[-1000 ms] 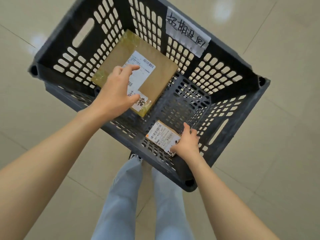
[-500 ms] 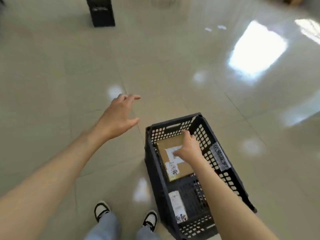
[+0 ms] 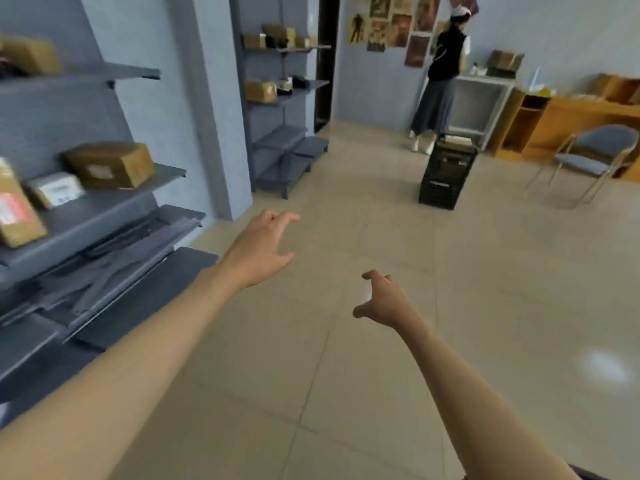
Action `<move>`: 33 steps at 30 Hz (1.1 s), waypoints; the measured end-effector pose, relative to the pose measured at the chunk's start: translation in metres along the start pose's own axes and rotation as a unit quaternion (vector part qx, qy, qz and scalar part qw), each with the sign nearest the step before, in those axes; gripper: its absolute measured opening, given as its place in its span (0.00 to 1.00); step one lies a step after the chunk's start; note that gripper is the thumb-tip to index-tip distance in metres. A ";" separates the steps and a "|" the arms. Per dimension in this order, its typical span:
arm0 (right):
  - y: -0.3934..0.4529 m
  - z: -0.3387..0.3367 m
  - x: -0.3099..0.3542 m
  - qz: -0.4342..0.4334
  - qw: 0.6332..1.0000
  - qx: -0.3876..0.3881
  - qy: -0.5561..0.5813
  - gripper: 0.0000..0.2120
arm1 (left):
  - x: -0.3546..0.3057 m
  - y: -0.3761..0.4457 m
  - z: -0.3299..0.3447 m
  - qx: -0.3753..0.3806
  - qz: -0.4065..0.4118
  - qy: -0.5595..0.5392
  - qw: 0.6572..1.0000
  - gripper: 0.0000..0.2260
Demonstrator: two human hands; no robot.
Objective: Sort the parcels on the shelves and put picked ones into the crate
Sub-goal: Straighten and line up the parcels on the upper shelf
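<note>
The room was a parcel depot with grey shelves (image 3: 104, 188) along your left wall, and both your hands were empty.

The tiled floor (image 3: 381, 341) ran out to a wooden desk (image 3: 571, 112), a chair (image 3: 595, 150) and a person (image 3: 440, 81) standing at the far wall, with a black crate (image 3: 446, 174) on the floor near them. Cardboard parcels lay flat on the near shelves, labels outward, probably for easy reading: a brown box (image 3: 110, 164) beside a small white-labelled parcel (image 3: 55, 192). Your left hand (image 3: 258, 251) reached forward with fingers spread and loosely bent, gripping nothing; your right hand (image 3: 381, 299) hung lower, fingers likewise splayed and empty, apparently free for the next pick.
</note>
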State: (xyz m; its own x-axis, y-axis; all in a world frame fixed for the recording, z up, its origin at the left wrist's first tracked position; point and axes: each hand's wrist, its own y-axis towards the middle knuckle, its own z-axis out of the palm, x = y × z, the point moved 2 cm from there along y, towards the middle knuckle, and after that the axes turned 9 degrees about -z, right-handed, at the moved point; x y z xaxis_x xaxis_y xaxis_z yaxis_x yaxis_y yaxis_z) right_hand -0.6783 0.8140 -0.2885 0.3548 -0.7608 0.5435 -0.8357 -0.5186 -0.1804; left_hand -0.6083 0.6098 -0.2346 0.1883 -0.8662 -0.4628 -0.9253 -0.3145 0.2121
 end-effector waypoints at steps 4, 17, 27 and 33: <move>0.058 0.045 0.129 -0.096 0.995 0.018 -0.009 0.35 | 0.109 -0.013 -0.083 -0.061 -0.060 0.023 0.996 0.25; 0.143 0.189 0.442 -0.376 0.919 0.119 -0.021 0.28 | 0.347 -0.087 -0.254 -0.208 -0.283 0.066 0.934 0.24; 0.236 0.268 0.637 -0.535 0.831 0.143 0.052 0.27 | 0.492 -0.065 -0.334 -0.272 -0.402 0.129 0.865 0.25; 0.314 0.266 0.772 -0.590 0.787 0.108 0.143 0.24 | 0.550 -0.002 -0.399 -0.345 -0.408 0.128 0.835 0.26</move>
State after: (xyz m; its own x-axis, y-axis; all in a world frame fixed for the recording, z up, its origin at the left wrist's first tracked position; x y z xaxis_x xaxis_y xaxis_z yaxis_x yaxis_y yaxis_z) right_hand -0.5552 -0.0398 -0.1437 0.6958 0.4041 0.5937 0.1069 -0.8757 0.4708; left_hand -0.3718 -0.0210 -0.1459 0.8095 -0.2813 -0.5153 -0.0606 -0.9131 0.4033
